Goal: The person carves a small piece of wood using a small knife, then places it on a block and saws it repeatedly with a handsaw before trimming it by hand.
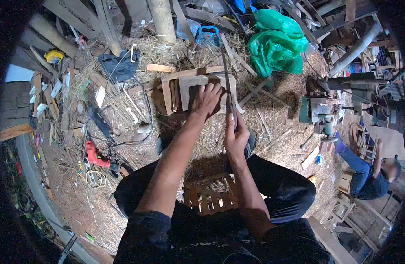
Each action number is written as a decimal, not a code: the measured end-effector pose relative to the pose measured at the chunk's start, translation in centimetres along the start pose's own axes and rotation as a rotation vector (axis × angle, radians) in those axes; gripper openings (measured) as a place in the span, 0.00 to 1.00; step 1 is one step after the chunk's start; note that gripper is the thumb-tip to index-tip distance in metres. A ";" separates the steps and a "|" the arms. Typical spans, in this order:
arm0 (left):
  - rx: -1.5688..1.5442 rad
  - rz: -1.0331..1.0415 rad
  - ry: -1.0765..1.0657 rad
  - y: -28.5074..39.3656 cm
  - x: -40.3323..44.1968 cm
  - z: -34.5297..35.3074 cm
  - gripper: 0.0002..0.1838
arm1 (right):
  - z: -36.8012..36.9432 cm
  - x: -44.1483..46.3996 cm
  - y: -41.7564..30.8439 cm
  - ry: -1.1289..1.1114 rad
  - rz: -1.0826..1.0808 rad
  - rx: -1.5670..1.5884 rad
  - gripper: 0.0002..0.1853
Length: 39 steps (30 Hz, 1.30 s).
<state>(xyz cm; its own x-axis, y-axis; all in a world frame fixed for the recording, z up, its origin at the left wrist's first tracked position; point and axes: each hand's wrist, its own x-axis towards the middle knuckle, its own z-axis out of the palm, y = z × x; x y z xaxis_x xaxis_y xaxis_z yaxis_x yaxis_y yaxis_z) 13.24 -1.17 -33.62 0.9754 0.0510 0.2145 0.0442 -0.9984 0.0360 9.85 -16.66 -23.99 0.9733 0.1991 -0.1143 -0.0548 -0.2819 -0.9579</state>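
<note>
My left hand (207, 102) presses down with bent fingers on a wooden board (185, 90), holding it against a low wooden stand (167, 97) in front of my knees. Closed round the near end of a long, narrow, dark blade is my right hand (236, 135). That blade (225, 61) looks like a saw seen edge-on; its teeth cannot be made out. It points away from me, close along the right side of the board. I cannot tell whether it touches the wood.
A green plastic bag (277, 42) lies beyond the stand to the right. At left are a red power tool (96, 155) and cables. Straw, shavings and wood scraps cover the ground. A person (374, 176) sits at far right near a green machine (306, 110).
</note>
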 end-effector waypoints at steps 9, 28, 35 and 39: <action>-0.157 -0.110 -0.037 0.3 0.6 -1.5 0.15 | -0.7 -1.0 -2.7 0.068 -0.122 0.057 0.23; -0.047 -0.026 0.106 0.2 0.6 -1.4 0.10 | -0.5 -2.6 0.2 -0.002 -0.042 -0.068 0.24; -0.238 -0.075 0.135 0.6 0.8 -2.0 0.14 | -5.9 -11.4 1.1 -0.089 -0.042 -0.200 0.25; -0.209 -0.074 0.132 0.3 0.7 -2.2 0.13 | -6.0 -11.9 -1.0 -0.102 0.023 -0.163 0.25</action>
<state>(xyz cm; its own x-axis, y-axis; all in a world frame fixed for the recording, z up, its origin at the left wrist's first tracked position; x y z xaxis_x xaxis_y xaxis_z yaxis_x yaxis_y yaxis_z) 13.48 -1.42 -31.32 0.9339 0.1406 0.3286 0.0560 -0.9656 0.2541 -0.30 -24.36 -20.09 0.9440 0.2827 -0.1699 -0.0321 -0.4338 -0.9004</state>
